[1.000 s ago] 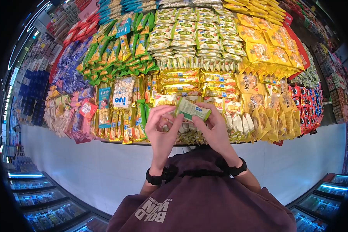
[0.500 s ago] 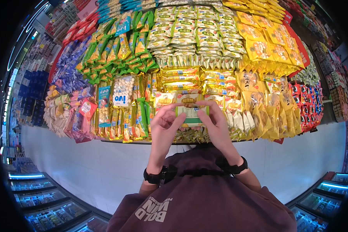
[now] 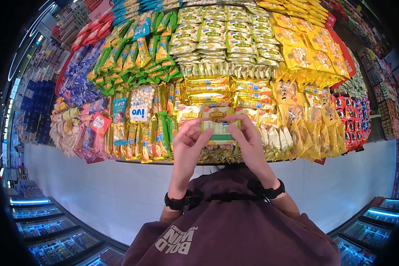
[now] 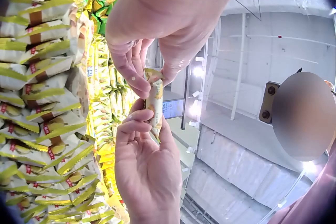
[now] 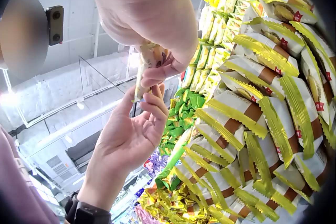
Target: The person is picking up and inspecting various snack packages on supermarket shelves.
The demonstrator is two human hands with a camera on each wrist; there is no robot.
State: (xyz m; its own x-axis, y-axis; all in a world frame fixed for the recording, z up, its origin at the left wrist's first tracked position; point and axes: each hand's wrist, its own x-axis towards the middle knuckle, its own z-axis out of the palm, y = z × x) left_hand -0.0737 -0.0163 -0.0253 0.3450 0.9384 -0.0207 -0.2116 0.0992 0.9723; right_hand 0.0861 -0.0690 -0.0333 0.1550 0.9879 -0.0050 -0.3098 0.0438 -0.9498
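A small green and white packet is held level between both hands, its printed back facing up in the head view. The left hand pinches its left end, and the right hand pinches its right end, thumbs on top. In the left wrist view the packet is seen edge-on between the two sets of curled fingers. In the right wrist view the packet is partly covered by fingers. Just beyond the hands lie white and brown packets on the display.
Yellow bags, green packets and white-green packets fill the upper display. Gold packets lie below them. A teal packet stands left of the hands. Pale floor and lit freezers lie behind.
The packet has turned from tilted to level and sits slightly lower and to the left. Both hands have kept hold of its ends. Almost nothing differs from half a second ago.
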